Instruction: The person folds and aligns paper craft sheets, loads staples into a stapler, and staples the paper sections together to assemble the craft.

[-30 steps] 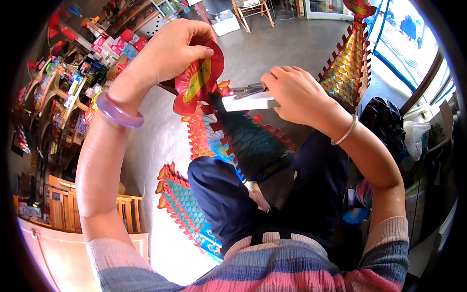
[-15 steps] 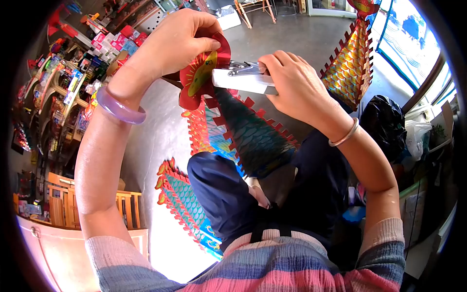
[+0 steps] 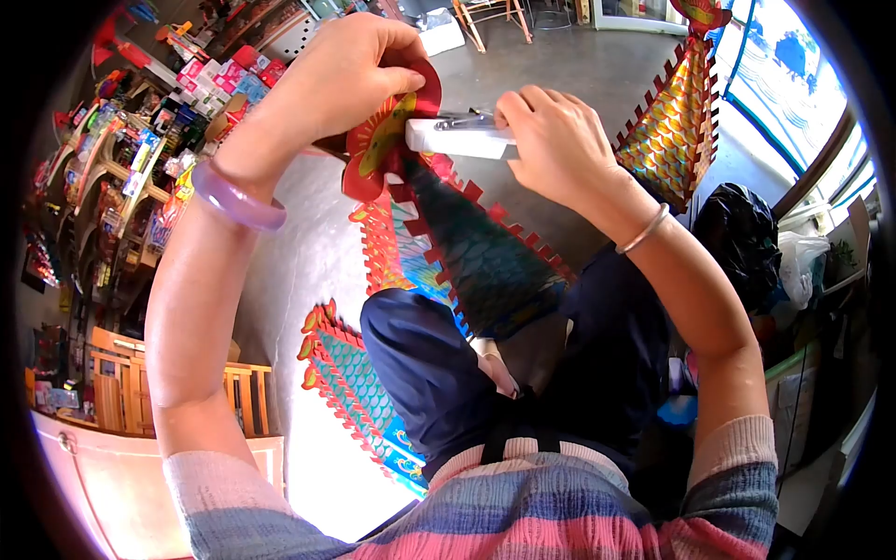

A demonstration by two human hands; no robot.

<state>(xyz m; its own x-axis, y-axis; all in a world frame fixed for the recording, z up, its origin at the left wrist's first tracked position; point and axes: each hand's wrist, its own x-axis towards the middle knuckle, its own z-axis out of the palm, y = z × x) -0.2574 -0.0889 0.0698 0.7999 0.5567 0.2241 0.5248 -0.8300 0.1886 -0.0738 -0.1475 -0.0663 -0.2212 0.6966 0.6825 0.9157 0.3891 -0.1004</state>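
Note:
My left hand (image 3: 347,77) pinches the upper edge of a red fish tail piece (image 3: 381,140) with a yellow-green pattern, thumb and fingers closed on it. Below it hangs a dark green scaled fish body (image 3: 481,252) with red notched edging. My right hand (image 3: 560,149) is wrapped round a white and silver stapler (image 3: 462,137), held about level. The stapler's front end meets the right side of the red tail piece; whether it grips the edge there is hidden.
An orange-gold scaled fish (image 3: 670,126) hangs at upper right. A teal scaled fish (image 3: 359,383) lies on the floor at left. Crowded shelves (image 3: 121,177) fill the left side, with a wooden rack (image 3: 126,387) below. A black plastic bag (image 3: 737,238) is at right.
The stapler's metal lever has come down closer to its white body. My right hand has shifted slightly up and left, and the red tail piece has tilted a little.

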